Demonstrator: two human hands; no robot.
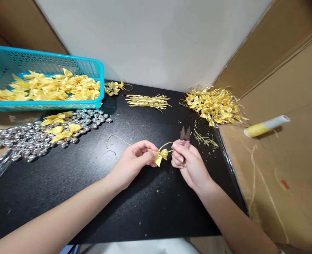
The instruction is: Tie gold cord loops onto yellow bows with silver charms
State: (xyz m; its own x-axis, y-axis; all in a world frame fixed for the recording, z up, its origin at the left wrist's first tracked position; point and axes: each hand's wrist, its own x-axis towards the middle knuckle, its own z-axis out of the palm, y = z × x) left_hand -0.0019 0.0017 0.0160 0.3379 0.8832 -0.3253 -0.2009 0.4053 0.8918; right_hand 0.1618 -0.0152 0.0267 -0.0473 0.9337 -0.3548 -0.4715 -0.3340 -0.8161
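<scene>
A small yellow ribbon bow (161, 156) is pinched between the thumb and fingers of my left hand (138, 160). A gold cord (165, 144) loops up from the bow and across to my right hand (189, 160), whose thumb and forefinger grip it. That same hand also holds a pair of small thread snips (185, 134), blades pointing away from me and apart; its handles are mostly hidden in my palm. Behind my left hand, a thin loose strand (116, 137) curls on the black tabletop (113, 211).
At back left stands a turquoise basket (101, 81) of yellow bows, with silver beads (28, 137) in front. Cut gold cords (147, 101) lie at the back. Finished-looking bows (214, 104) are heaped at back right, near cord scraps (206, 139). A yellow-and-white tube (265, 126) lies beyond the right edge.
</scene>
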